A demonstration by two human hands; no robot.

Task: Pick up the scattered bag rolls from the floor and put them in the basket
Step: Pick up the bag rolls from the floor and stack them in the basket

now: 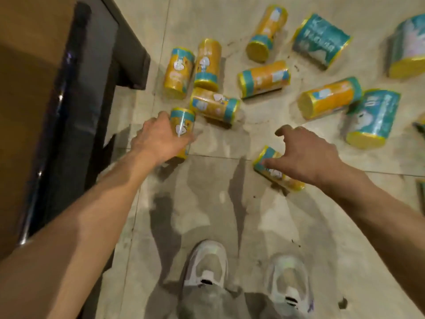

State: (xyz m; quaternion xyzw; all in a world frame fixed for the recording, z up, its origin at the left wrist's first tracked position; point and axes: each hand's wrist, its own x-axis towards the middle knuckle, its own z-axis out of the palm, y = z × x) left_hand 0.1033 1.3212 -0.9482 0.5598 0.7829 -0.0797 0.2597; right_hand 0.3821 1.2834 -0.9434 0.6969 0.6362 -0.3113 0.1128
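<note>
Yellow bag rolls with teal bands, bigger teal rolls, beige tiled floor, white shoes.

Both bare forearms reach forward and down from the bottom corners of the view, the person bent over two feet in pale white trainers set side by side. The left hand has its back turned up and its fingers curled closed around a small yellow and teal cylindrical bag roll. The right hand is spread, thumb and fingers splayed apart, with its fingertips touching another yellow and teal roll.
</note>
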